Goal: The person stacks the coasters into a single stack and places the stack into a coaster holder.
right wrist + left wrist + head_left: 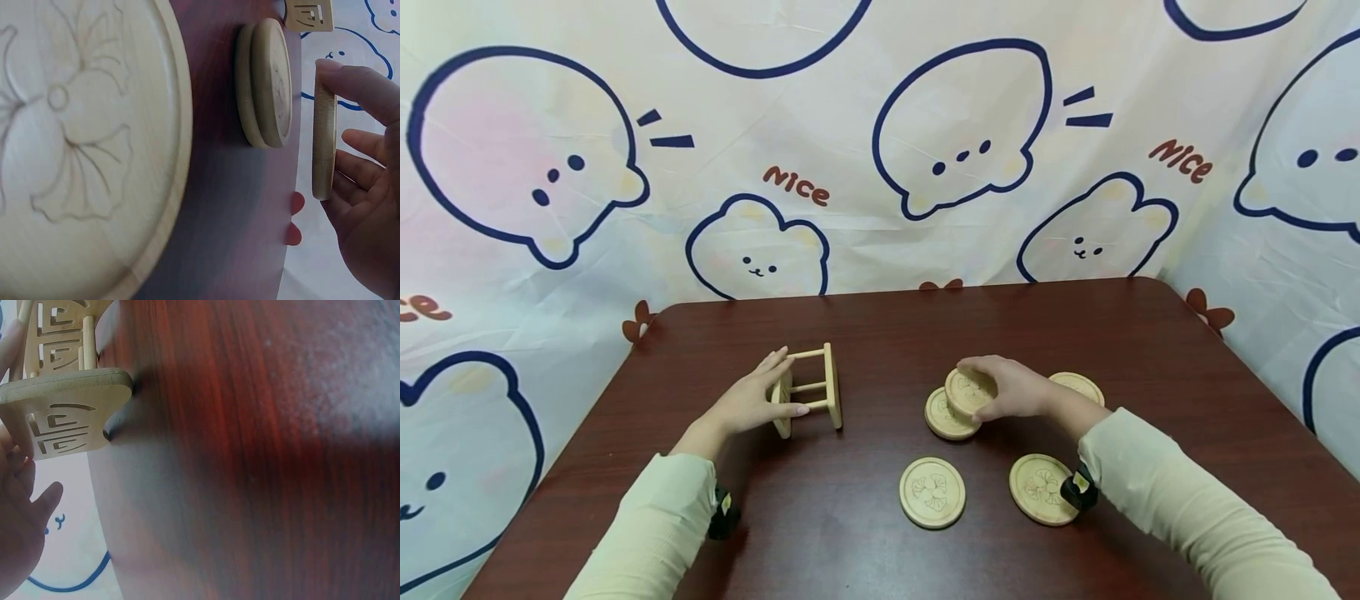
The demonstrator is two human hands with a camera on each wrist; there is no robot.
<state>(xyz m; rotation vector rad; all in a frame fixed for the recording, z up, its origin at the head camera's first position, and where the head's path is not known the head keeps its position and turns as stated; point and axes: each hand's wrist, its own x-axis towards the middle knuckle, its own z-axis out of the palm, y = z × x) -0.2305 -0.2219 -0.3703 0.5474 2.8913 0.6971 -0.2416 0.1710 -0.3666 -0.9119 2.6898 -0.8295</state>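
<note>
A coaster (87,150) lies flat on the table (835,533) near the right wrist. The right hand (1015,387) pinches another coaster (966,390), raised near a stack (946,423) of two. The left hand (748,402), fingers extended and thumb apart, touches the rack (833,387) on the table's left side.

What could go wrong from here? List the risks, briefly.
1. The held coaster, pinched at its rim by the right hand, could slip and drop onto the two-coaster stack below.
2. That stack might slide askew if bumped.
3. The right wrist camera overlaps the lower-right coaster in the head view; if the wrist dips, it may nudge that coaster.
</note>
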